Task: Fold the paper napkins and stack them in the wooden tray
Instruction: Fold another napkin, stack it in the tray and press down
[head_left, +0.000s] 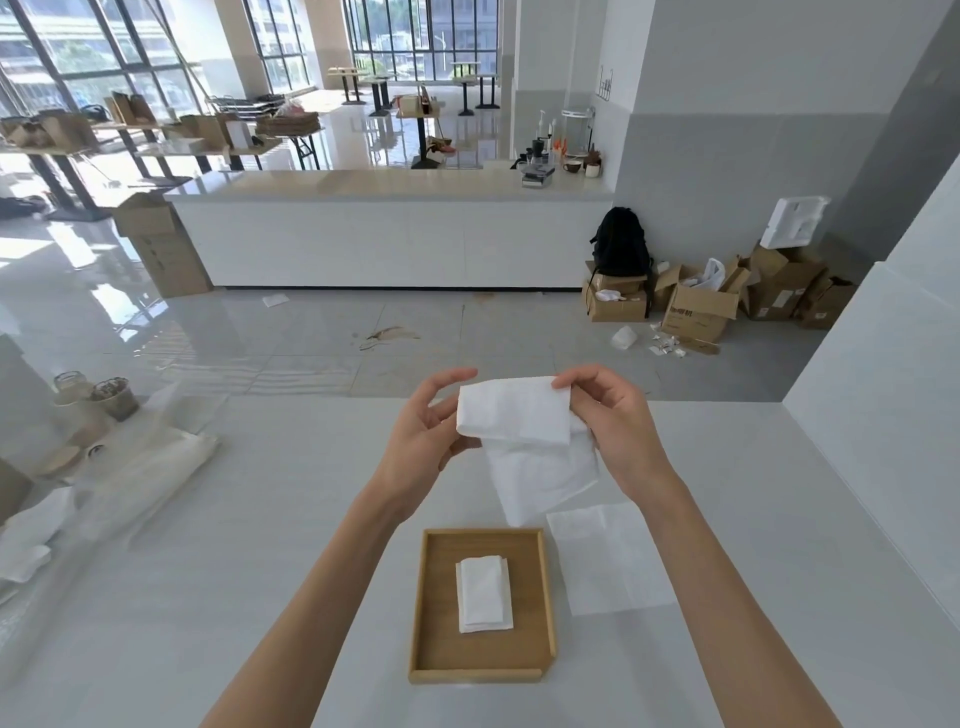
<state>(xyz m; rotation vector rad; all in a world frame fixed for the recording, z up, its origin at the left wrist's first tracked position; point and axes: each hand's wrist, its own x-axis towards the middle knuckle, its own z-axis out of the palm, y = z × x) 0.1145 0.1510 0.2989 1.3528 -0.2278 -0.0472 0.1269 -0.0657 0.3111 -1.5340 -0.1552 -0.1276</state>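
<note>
Mid-fold, frame center
Both hands, left (426, 431) and right (618, 421), pinched 1 napkin (524, 441) above the tray (431, 613); its loose lower half could crease crooked and spoil the stack (484, 593).

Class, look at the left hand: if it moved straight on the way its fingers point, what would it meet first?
The left hand points toward the right, so it would probably press first into the napkin it already holds; depth is uncertain.

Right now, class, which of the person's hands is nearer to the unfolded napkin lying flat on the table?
Right. The right hand is above and beyond the flat napkin, on its side of the wooden tray; the left hand is farther left, across the held napkin.
</note>
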